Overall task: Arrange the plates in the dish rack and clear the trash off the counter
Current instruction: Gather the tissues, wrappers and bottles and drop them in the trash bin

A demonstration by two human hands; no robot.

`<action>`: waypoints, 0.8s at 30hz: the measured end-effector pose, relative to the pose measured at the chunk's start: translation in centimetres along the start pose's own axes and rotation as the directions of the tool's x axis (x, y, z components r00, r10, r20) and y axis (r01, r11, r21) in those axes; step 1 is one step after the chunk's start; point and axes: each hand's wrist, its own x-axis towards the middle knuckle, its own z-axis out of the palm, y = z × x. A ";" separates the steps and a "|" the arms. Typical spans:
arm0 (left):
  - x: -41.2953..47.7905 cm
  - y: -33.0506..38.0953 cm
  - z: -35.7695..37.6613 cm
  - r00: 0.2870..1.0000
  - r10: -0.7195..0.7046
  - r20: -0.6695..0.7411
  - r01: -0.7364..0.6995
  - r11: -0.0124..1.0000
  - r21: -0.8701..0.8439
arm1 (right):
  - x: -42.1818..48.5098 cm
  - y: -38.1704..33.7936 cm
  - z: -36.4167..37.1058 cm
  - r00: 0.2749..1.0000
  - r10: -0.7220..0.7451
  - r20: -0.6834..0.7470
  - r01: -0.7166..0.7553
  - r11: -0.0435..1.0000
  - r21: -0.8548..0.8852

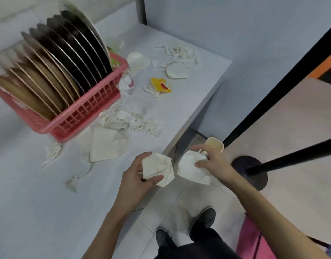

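Our left hand [134, 176] held a crumpled white paper piece [159, 170] in a curled grip at the near edge of the white table [30, 202]. Our right hand [215, 161] pinched a second white paper wad [190, 171] over the floor, just in front of a small beige cup [215, 145]. Brown and black plates [54, 71] stood upright in the pink plastic dish rack [90, 113]. Torn white paper scraps [131, 118] and a yellow-red wrapper [161, 85] lay on the table beside it.
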 end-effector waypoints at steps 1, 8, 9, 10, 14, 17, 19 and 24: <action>0.6 0.4 1.5 0.999 -0.004 0.037 0.004 1.000 0.009 | -0.3 1.3 -1.1 0.999 0.020 -0.026 -0.019 0.999 0.041; 4.8 0.6 13.3 0.946 -0.191 0.261 0.167 0.980 0.113 | -1.0 8.7 -8.8 0.972 0.168 -0.166 -0.147 0.980 0.131; 5.1 0.6 14.2 0.939 -0.213 0.271 0.182 0.974 0.135 | -1.0 9.2 -9.3 0.970 0.178 -0.168 -0.159 0.980 0.124; 5.6 0.6 15.4 0.932 -0.230 0.279 0.192 0.969 0.155 | -1.0 9.9 -9.9 0.967 0.190 -0.171 -0.171 0.978 0.122; 8.3 0.6 20.9 0.905 -0.290 0.312 0.233 0.950 0.208 | 0.5 13.1 -12.9 0.952 0.234 -0.195 -0.217 0.971 0.101; 11.1 0.3 24.3 0.895 -0.297 0.332 0.232 0.947 0.223 | 2.6 15.5 -15.4 0.938 0.263 -0.224 -0.254 0.965 0.071; 13.1 -0.6 26.0 0.890 -0.308 0.335 0.235 0.942 0.241 | 3.8 16.8 -16.7 0.927 0.296 -0.229 -0.290 0.955 0.059; 19.3 -5.8 29.6 0.876 -0.324 0.356 0.200 0.918 0.344 | 7.3 21.2 -18.0 0.892 0.369 -0.260 -0.365 0.929 0.066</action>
